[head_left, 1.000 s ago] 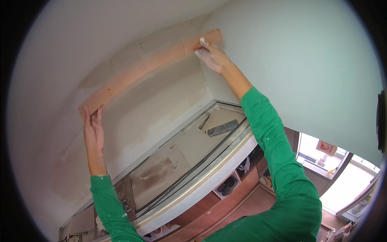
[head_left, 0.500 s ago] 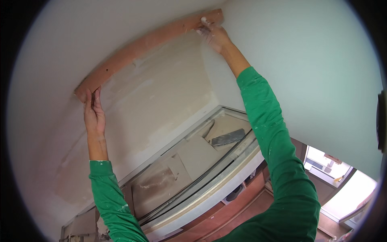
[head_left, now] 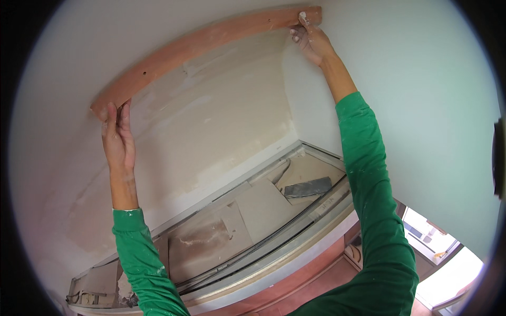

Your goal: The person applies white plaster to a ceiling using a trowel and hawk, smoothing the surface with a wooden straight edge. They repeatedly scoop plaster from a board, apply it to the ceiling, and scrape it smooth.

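Note:
A long, flat, reddish-brown board (head_left: 211, 39) with small holes lies along the pale plastered surface above me. It slants from lower left to upper right. My left hand (head_left: 120, 139) grips its lower edge near the left end, thumb on the face and fingers curled behind. Close to the right end, my right hand (head_left: 315, 45) pinches the board, with the thumb on its face and the other fingers below the edge. White smears mark the right hand's fingertips. Both arms reach up in green sleeves.
Below the plastered surface (head_left: 226, 100) runs a recessed ledge (head_left: 263, 205) with metal rails and loose panels. A dark grey strip (head_left: 308, 187) lies in it. A smooth pale wall (head_left: 421, 116) rises on the right. Bright windows (head_left: 429, 231) show at lower right.
The board has moved up a little, its right end shifting right, with both hands still on it. The view has also shifted, and the ledge now sits farther right in the picture.

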The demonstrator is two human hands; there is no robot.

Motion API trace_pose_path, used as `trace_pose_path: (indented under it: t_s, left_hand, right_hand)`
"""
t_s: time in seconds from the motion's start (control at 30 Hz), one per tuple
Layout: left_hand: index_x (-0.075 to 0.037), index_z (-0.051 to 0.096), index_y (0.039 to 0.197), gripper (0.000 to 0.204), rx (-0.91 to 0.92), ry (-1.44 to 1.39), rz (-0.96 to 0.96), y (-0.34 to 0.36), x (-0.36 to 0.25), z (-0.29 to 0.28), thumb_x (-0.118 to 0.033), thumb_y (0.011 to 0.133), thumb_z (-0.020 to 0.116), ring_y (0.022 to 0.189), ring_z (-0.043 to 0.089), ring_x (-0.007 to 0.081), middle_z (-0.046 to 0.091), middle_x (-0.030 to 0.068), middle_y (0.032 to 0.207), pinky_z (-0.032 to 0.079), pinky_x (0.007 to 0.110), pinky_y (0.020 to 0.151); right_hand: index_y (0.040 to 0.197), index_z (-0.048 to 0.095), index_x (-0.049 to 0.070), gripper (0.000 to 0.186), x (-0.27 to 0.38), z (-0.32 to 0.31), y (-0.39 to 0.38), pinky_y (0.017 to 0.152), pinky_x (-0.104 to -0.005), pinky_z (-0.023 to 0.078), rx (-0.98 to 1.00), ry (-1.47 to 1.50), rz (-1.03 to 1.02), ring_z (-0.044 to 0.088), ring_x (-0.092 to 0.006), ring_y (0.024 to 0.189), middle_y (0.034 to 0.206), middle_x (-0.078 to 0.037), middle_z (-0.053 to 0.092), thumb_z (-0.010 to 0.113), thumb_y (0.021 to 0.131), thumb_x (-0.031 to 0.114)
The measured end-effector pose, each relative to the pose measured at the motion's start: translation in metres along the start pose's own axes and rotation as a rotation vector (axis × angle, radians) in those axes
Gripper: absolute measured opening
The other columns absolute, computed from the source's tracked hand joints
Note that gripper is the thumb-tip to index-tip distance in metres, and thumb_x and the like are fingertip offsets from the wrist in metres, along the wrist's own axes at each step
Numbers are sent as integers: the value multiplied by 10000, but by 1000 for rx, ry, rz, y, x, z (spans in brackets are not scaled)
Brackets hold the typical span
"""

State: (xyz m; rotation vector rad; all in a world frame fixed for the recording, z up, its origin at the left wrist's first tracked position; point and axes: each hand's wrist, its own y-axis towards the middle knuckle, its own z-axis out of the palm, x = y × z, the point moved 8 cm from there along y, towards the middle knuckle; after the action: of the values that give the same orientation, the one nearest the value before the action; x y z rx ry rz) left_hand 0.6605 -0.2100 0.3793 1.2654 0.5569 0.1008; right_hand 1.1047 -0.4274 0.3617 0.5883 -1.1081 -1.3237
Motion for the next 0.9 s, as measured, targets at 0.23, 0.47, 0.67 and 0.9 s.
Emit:
trace_pose_path:
  t_s: [0.23,0.47,0.67,0.9]
  left_hand:
    - [100,424,1236,458,-10,52,60,7,0,-3,-143,895,610,1144,531,238,509,148,1216,441,285,1044]
    - [106,416,1236,463,-17,73,103,10,4,-7,-136,893,611,1131,540,243,512,151,1210,451,284,1034]
    - [106,429,1217,449,-30,55,79,19,18,-22,-123,882,621,1115,552,247,528,149,1182,467,280,1016]
    - [101,382,1258,493,-8,84,42,28,38,-34,-145,895,607,1167,507,231,490,142,1233,403,292,1074]
  right_hand:
    - [1039,536,95,311,-6,6,12,612,-218,391,55,19,-21,506,-103,761,908,-9,555,590,910,373]
    - [1035,541,103,323,-9,8,14,604,-220,384,59,50,-51,509,-106,758,903,-2,560,619,887,380]
    - [1028,547,97,335,-27,0,26,596,-222,379,52,42,-40,506,-108,758,896,-7,561,623,882,390]
    - [1022,543,80,342,-57,-5,34,593,-222,378,5,79,-5,506,-108,755,892,-16,560,625,883,382]
